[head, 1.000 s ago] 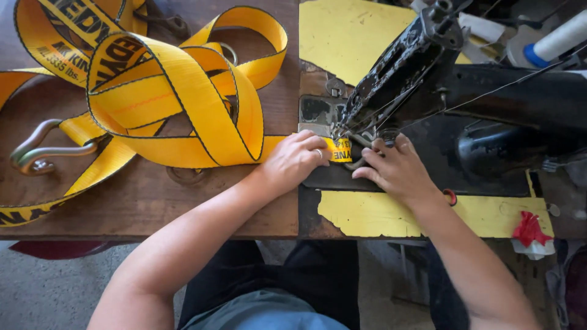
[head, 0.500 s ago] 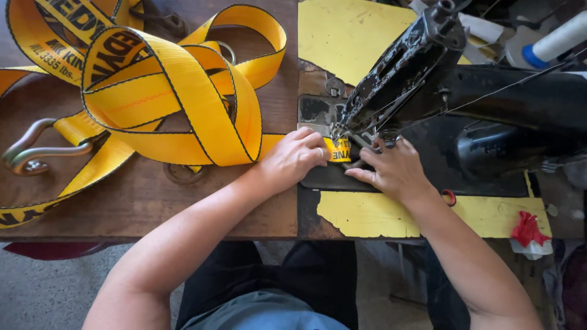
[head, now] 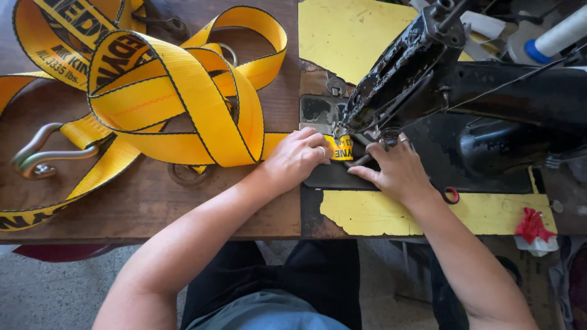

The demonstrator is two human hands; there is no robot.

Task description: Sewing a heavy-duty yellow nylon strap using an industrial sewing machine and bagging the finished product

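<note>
A wide yellow webbing strap (head: 183, 104) with black edges lies in loops on the brown wooden table (head: 147, 201). Its end runs under the needle head of a black sewing machine (head: 422, 67). My left hand (head: 296, 160) presses flat on the strap just left of the needle, with a ring on one finger. My right hand (head: 397, 171) rests on the machine bed right of the needle, fingertips touching the strap end (head: 342, 148). A metal hook (head: 36, 156) hangs on the strap at the far left.
Yellow worn plates (head: 348, 36) cover the table around the machine. A white thread cone with a blue base (head: 556, 36) stands at the back right. A red and white scrap (head: 531, 229) lies at the right front edge. A grey floor shows below.
Both hands stay at the needle; the strap loops and hook have shifted slightly on the table as the strap end feeds under the machine head.
</note>
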